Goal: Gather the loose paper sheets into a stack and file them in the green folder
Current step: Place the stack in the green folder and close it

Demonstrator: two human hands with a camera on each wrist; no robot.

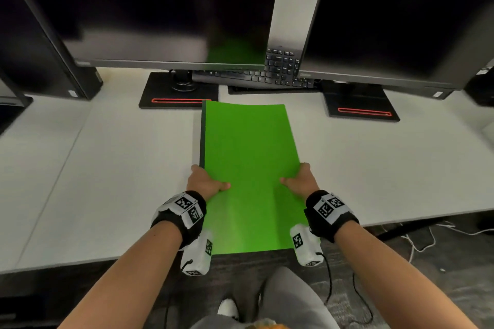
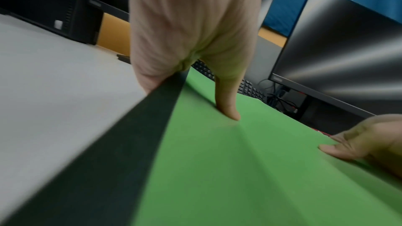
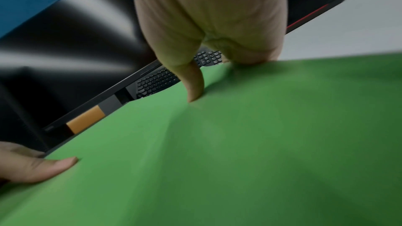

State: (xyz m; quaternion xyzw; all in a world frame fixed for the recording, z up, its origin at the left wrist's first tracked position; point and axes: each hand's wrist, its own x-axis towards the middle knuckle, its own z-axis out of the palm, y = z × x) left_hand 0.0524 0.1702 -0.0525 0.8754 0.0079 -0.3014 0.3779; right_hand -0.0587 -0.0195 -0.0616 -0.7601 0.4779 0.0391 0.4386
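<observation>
The green folder (image 1: 248,157) is closed, with a dark spine strip (image 2: 121,143) along its left edge, and both hands hold it over the desk's front edge. My left hand (image 1: 207,181) grips the left edge, thumb (image 2: 228,109) pressed on the cover and fingers underneath. My right hand (image 1: 300,180) grips the right edge the same way, thumb (image 3: 194,88) on top. The folder (image 3: 239,152) fills the lower part of both wrist views. No loose paper sheets show in any view; what is inside the folder is hidden.
A white desk (image 1: 107,168) carries two dark monitors (image 1: 160,8) (image 1: 401,16) on black stands (image 1: 173,93) behind the folder. A black keyboard (image 1: 267,72) lies between them. A computer tower (image 1: 40,48) stands at the far left. Cables (image 1: 417,243) lie on the floor to the right.
</observation>
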